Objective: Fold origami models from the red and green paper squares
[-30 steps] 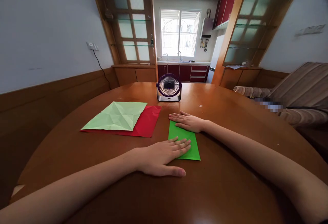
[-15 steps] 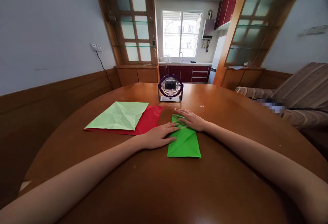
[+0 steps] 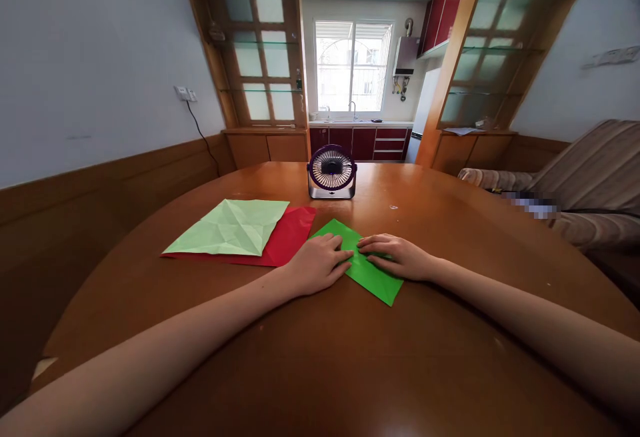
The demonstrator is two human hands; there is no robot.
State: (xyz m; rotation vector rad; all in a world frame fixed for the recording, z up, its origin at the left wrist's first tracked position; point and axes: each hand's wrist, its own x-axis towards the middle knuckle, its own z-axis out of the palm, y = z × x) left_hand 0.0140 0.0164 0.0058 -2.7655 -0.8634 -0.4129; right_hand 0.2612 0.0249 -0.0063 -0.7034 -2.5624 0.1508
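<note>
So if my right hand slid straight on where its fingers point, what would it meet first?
Your left hand, most likely: it faces your right hand over the green paper, though exact depth is hard to judge.

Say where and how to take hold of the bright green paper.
Probably pinch the bright green paper by its near corner, coming low from the person's side. It lies thin and nearly flat on the table, turned diagonally, so that corner points out uncovered; the left hand and right hand overlap its sides.
</note>
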